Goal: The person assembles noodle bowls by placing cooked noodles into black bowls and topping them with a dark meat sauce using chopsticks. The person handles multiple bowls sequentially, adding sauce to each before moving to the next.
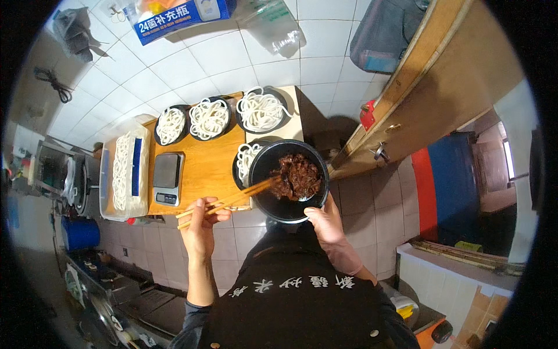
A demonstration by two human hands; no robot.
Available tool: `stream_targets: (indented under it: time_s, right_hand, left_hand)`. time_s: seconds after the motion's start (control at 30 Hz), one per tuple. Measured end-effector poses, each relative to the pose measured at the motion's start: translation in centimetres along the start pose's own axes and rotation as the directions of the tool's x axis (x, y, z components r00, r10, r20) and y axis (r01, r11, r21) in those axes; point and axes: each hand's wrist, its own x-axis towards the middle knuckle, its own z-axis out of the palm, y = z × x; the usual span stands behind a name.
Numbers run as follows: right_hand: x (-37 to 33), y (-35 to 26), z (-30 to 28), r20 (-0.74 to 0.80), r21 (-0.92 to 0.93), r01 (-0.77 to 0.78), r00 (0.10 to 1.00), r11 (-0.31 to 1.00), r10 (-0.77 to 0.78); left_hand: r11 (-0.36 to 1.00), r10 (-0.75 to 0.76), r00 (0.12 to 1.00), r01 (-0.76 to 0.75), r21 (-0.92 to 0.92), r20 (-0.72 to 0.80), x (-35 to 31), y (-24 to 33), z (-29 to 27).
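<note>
Now, left hand [200, 224] gripping wooden chopsticks [229, 202], tips in dark glossy shredded meat [296, 177], right hand [325, 224] clasping black bowl [285, 206]

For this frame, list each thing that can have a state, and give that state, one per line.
Left hand: gripping chopsticks, tips in the dark sauce.
Right hand: holding the black pot by its rim, tilted.
Dark meat sauce: in the pot.
Bowl under the pot: noodles, partly hidden.
Three black bowls: filled with plain white noodles.
Kitchen scale: nothing on it.
Clear tub: open, noodles inside.
</note>
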Motion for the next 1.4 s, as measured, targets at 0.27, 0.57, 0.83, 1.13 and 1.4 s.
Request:
stream_targets:
  time_s: [0.27,0.57,0.83,1.13,1.4]
  right_hand:
    - [-0.3,0.8,1.0,-0.019,-0.061,0.053,0.998,0.997,-0.054]
    - [-0.3,0.6,1.8,-0.023,0.021,-0.031,0.999,0.999,0.031]
    - [-0.3,0.5,-0.6,-0.125,0.040,0.013,0.992,0.999,-0.008]
    - [-1.9,-0.3,-5.5,-0.286,0.060,0.133,0.952,0.989,-0.111]
    - [-1.7,0.9,-7.8,-0.288,0.088,0.162,0.949,0.983,-0.130]
  left_hand:
    - [0.992,0.084,0.993,-0.091,0.090,0.081,0.5,-1.9,1.2]
    - [0.971,-0.058,0.998,0.051,-0.235,-0.024,2.8,-0.9,-0.8]
    - [0.952,-0.050,0.993,0.015,-0.306,-0.107,3.7,0.0,-3.1]
    - [0.991,-0.063,0.993,0.050,-0.123,-0.104,4.8,-1.6,-4.9]
    - [0.997,-0.045,0.998,0.048,0.061,-0.052,8.6,-3.6,-3.5]
